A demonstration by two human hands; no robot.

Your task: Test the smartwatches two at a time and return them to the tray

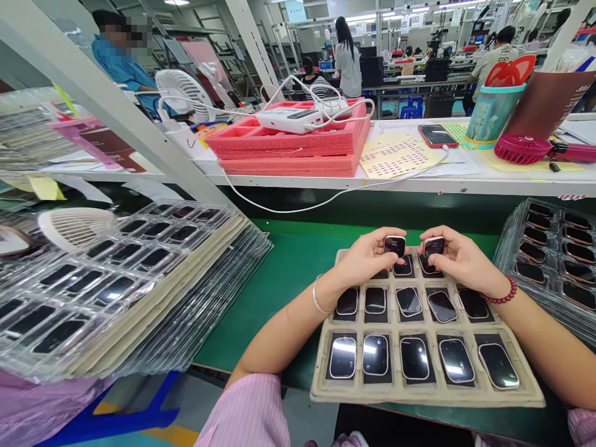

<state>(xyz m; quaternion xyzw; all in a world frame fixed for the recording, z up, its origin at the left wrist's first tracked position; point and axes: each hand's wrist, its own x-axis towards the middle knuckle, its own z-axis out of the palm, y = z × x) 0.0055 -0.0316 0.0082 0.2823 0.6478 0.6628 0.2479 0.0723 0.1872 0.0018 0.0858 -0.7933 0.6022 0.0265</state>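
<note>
My left hand [364, 259] pinches a smartwatch case [395, 244] with a dark glass face between thumb and fingers. Opposite it, my right hand [460, 256] grips a second smartwatch case [434, 246], its thumb across the lower part. Both are raised over the back row of a beige compartment tray [426, 396]. In that tray lie several more cases, such as a smartwatch case [415, 359] in the front row, on dark pads with the glass up; some sit tilted. My hands and wrists partly hide the back row's ends.
Stacked clear trays [153, 273] of watch cases lean at the left, with another tray stack [554, 248] at the right. On the shelf are red foam trays [288, 149], a power strip [291, 118], a phone [437, 135] and a cup [493, 118]. A white cable [298, 212] droops below the shelf edge.
</note>
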